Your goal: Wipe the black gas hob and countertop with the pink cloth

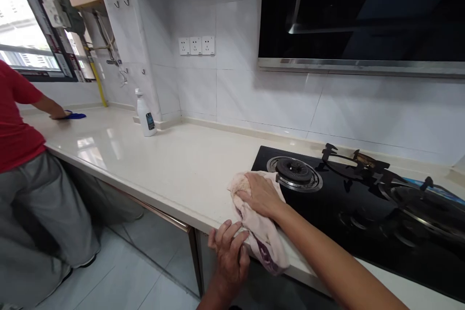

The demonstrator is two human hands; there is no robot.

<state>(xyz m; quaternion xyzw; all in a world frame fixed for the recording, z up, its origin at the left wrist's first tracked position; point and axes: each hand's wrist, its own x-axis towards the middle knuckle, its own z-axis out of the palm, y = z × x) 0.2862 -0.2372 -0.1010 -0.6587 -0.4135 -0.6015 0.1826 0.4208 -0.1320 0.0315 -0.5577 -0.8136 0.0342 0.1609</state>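
Note:
My right hand (259,194) lies on top of a crumpled pale pink cloth (258,218) with a purple pattern, pressing it onto the cream stone countertop (174,164). My left hand (228,256) curls at the counter's front edge, its fingers against the cloth's side. I cannot tell whether it grips the cloth. Just right of the cloth is a black glass gas hob (348,213), and its near burner (294,173) almost touches the cloth. Part of the cloth hangs over the counter edge.
A person in a red shirt (18,121) wipes the far counter with a blue cloth (76,116). A white pump bottle (146,114) stands against the wall. A black range hood (363,14) hangs above the hob, and a pan support (358,164) stands on it.

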